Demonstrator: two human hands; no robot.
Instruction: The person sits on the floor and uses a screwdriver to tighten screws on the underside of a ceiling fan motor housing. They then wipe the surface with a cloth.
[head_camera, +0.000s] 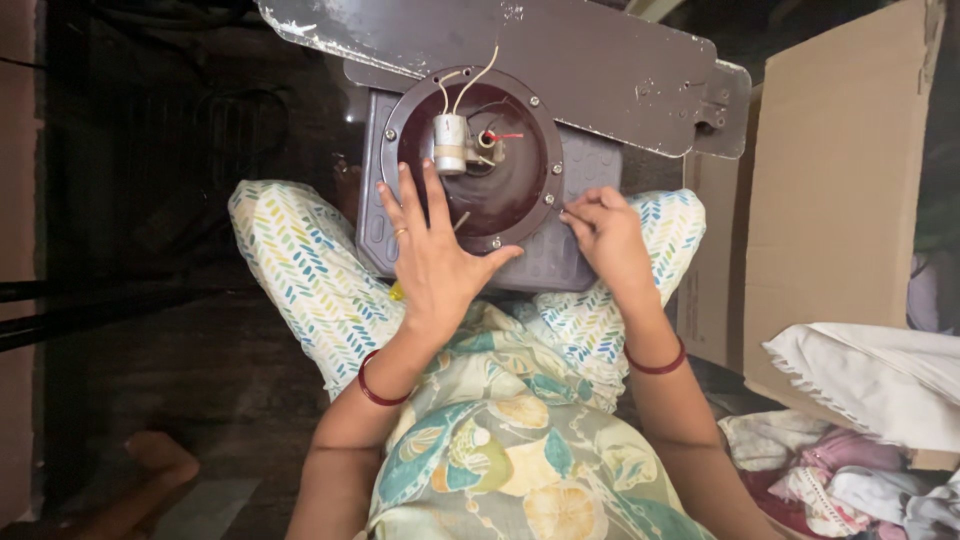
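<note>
A round dark maroon fan motor housing (510, 185) lies on a grey plastic stool (560, 265) between my knees. On its middle sit a white cylindrical capacitor (450, 143) and loose white and red wires. My left hand (432, 250) rests flat on the lower left of the housing, fingers spread. At the housing's right rim my right hand (603, 232) pinches a thin tool, its tip at a screw (551, 200). A brown fan blade (600, 70) stretches across behind the housing.
An open cardboard box (840, 190) stands at the right. White and pink cloths (860, 420) are heaped at the lower right. A dark floor lies at the left, with a bare foot (160, 465) at the lower left.
</note>
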